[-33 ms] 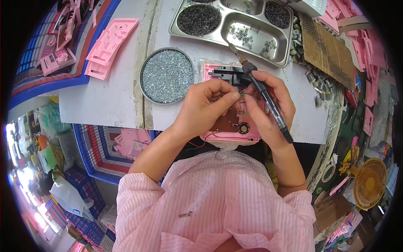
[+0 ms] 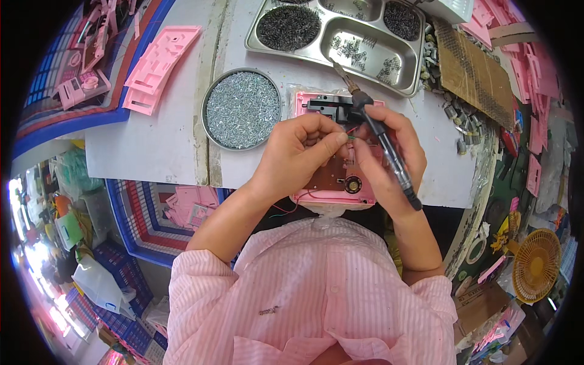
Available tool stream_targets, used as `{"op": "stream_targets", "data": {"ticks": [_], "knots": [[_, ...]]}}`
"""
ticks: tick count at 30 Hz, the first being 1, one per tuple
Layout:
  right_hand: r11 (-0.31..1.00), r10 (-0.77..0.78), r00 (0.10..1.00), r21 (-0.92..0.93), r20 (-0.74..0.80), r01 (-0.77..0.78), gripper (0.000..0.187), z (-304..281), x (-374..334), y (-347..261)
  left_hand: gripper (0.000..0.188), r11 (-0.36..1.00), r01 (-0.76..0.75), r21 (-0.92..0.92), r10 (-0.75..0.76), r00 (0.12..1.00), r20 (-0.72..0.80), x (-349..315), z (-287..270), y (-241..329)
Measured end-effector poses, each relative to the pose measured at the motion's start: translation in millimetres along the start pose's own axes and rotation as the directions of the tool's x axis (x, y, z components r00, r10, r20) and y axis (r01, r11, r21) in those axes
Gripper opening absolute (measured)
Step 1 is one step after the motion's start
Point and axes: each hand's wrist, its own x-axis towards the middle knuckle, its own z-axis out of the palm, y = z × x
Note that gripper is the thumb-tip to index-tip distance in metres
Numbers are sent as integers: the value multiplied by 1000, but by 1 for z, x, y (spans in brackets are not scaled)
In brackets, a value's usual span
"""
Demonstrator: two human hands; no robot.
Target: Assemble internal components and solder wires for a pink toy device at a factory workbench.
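Note:
Fingertips of my left hand (image 2: 307, 146) are closed in a pinch on a thin green wire (image 2: 351, 137). Just beside them, my right hand (image 2: 392, 155) has its thumb tip close to the same wire. A soldering iron (image 2: 384, 137) with a dark handle lies slantwise across the right hand, gripped there, its metal tip up and to the left. Below both hands sits an open pink plastic casing (image 2: 334, 198) with a black mechanism (image 2: 331, 108), a brown circuit board (image 2: 322, 179) and a round black part (image 2: 352, 184). My fingers hide part of the board.
Left of the casing stands a round tin (image 2: 243, 109) full of small screws. A metal compartment tray (image 2: 319, 52) of springs is behind. Pink panels (image 2: 161, 70) lie at left by a blue-rimmed basket (image 2: 115, 115). Small metal parts and cardboard (image 2: 474, 76) sit at right.
The soldering iron's back end has tilted slightly down and left in my right hand. A red wire shows more clearly between the hands. My left hand looks almost still.

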Motion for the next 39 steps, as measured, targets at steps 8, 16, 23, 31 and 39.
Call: {"op": "stream_targets", "data": {"ticks": [8,16,23,31,39], "knots": [[970,-245,967,-27,-71,243,29,-68,-24,4,7,597,-348,723,485,874,20,11,3,-8],[930,-325,936,-131,139,342,26,-75,-25,2,7,549,-299,781,493,870,-13,13,5,-13],[925,-324,931,-153,169,349,27,-69,-20,1,8,537,-297,790,493,870,-8,14,4,-12],[878,-397,895,-198,205,435,29,-66,-13,1,8,525,-331,784,536,844,-3,14,3,-15],[831,-441,843,-214,309,513,29,-74,-2,-5,9,497,-345,796,571,821,-1,15,4,-18]]}}
